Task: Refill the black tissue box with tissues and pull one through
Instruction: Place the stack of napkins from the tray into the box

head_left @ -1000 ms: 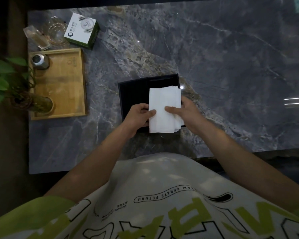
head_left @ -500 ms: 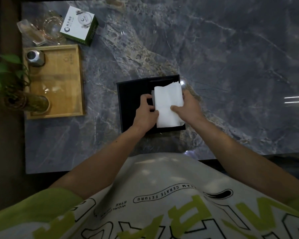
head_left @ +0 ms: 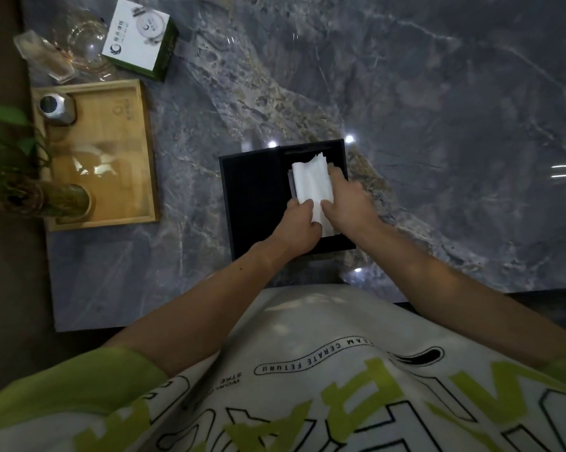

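The grey marble table fills the view, with the person's white and green shirt at 6 o'clock. A wooden tray lies at 9 o'clock of the box, well apart from it. The box, black and open at the top, sits near the table's near edge, straight ahead of the person. A leafy plant in a glass vase stands at the tray's 7 o'clock corner. A green and white carton lies at 11 o'clock of the box, beside a glass.

The left hand curls round the near end of the tissues, thumb on top. The right hand holds their 3 o'clock side, fingers stretched along the edge, thumb on top. The white tissues sit in the box's 3 o'clock half. A small metal can stands at the tray's 11 o'clock corner.
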Available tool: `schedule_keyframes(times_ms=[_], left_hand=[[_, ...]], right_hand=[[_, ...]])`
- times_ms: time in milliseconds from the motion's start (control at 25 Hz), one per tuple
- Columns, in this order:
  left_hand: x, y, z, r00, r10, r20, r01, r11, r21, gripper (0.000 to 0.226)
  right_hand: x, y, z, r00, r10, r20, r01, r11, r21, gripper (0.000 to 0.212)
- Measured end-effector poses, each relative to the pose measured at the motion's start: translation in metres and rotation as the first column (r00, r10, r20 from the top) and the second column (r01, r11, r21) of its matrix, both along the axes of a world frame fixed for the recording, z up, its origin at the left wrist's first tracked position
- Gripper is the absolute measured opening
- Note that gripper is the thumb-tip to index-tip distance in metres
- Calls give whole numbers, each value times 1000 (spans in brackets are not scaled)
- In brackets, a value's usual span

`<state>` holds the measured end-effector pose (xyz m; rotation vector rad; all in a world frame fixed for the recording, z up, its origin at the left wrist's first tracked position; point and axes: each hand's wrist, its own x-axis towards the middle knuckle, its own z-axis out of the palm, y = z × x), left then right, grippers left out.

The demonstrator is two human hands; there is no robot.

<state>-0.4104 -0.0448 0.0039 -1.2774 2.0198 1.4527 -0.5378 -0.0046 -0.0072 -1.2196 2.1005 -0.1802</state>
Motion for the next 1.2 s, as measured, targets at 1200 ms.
schedule_keyframes(times_ms=[1200], left_hand=[[15, 2, -4, 590, -589, 552, 806, 467, -363, 64]], right_hand=[[-2, 16, 9, 511, 787, -346, -646, 617, 448, 64]])
